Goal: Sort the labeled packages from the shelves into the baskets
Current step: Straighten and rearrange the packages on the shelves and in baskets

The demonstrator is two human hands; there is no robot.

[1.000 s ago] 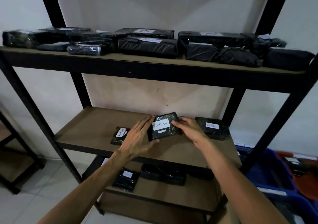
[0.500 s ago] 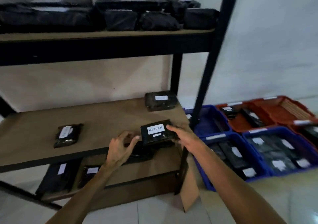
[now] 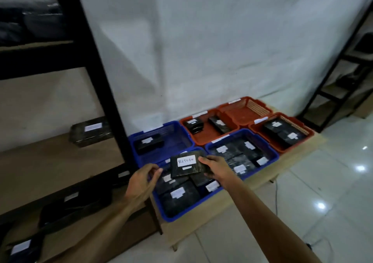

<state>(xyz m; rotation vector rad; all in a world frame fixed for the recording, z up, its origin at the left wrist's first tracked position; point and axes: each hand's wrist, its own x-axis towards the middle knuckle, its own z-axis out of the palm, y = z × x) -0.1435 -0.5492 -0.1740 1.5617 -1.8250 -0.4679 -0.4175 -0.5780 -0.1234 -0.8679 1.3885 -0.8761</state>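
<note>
A black wrapped package [image 3: 187, 166] with a white label reading RETURN is in the air above the nearest blue basket [image 3: 182, 213]. My right hand [image 3: 215, 166] grips its right edge. My left hand [image 3: 144, 179] hovers just left of the package, fingers loosely curled, not clearly touching it. The near blue basket holds several black labeled packages. The shelf [image 3: 50, 161] is at the left, with one labeled package [image 3: 91, 130] on its middle board.
Several baskets sit on a low wooden platform [image 3: 252, 184]: blue ones [image 3: 268, 151] nearer, red ones [image 3: 236, 106] behind, most holding black packages. A black shelf post [image 3: 96, 64] stands between shelf and baskets. More packages lie on the bottom shelf [image 3: 74, 204]. Another rack [image 3: 339, 81] is at the far right.
The view has swung right from the shelf to the baskets. My right hand carried the RETURN package off the shelf to above the near blue basket; my left hand let go and trails beside it.
</note>
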